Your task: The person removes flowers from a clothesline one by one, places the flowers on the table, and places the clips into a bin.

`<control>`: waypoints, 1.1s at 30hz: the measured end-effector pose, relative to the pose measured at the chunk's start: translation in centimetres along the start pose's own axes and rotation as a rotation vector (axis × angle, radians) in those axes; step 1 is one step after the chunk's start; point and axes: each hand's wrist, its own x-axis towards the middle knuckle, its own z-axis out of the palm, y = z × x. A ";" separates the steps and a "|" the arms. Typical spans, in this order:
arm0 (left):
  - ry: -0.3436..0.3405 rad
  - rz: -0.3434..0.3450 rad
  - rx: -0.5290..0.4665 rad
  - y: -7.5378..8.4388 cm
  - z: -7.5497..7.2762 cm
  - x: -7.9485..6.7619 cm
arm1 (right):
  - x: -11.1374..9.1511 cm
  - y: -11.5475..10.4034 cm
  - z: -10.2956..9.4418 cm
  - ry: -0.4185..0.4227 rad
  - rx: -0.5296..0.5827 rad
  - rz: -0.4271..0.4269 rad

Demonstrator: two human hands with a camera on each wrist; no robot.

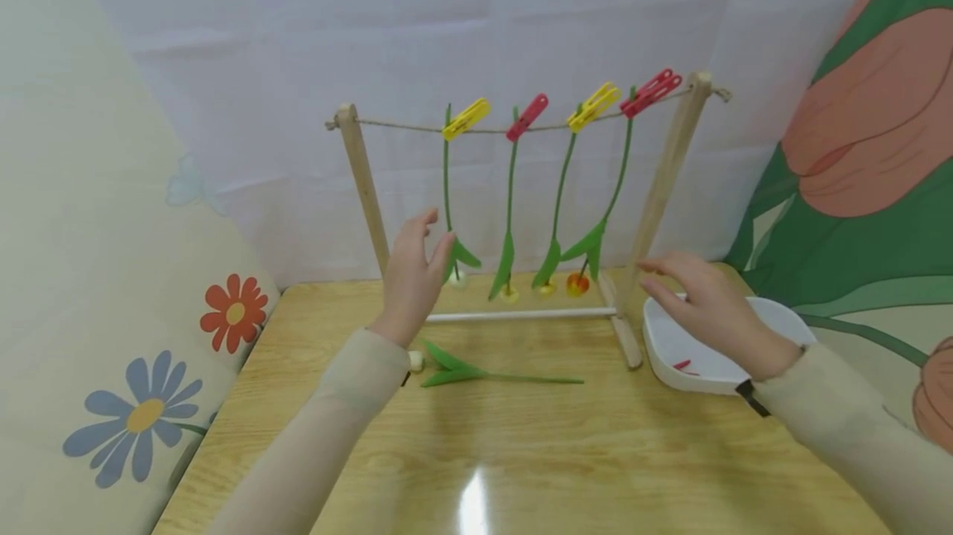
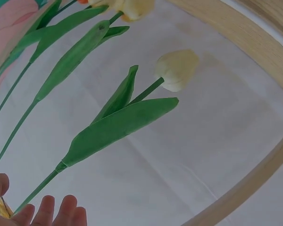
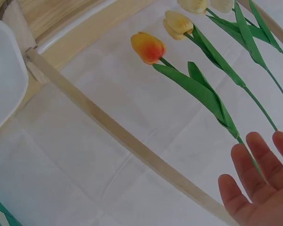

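Desk (image 1: 596,452) spread wide before loose tulip (image 1: 463,373), rack (image 1: 672,167) and hanging tulips (image 1: 504,265) behind, left hand (image 1: 412,277) and right hand (image 1: 703,302) relaxed, empty, bin (image 1: 664,368) at right.

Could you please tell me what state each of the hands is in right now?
Left hand: open, fingers apart from the thumb, holding nothing.
Right hand: open, holding nothing.

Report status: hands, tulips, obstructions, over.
Left hand, right hand empty. Four tulips clipped upside down on rope. Fifth tulip lying on table. Nothing seen lying on it.
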 end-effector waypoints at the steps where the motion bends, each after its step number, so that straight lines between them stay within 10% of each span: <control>1: -0.011 -0.014 -0.002 0.0 0.0 0.2 | 0.2 -0.1 0.0 0.011 0.002 -0.011; 19: -0.175 -0.109 -0.128 0.0 0.3 2.5 | 4.5 -1.5 -0.6 0.135 -0.021 -0.288; 33: -0.136 -0.178 -0.217 0.9 0.4 3.5 | 9.1 -3.6 0.0 0.138 -0.113 -0.434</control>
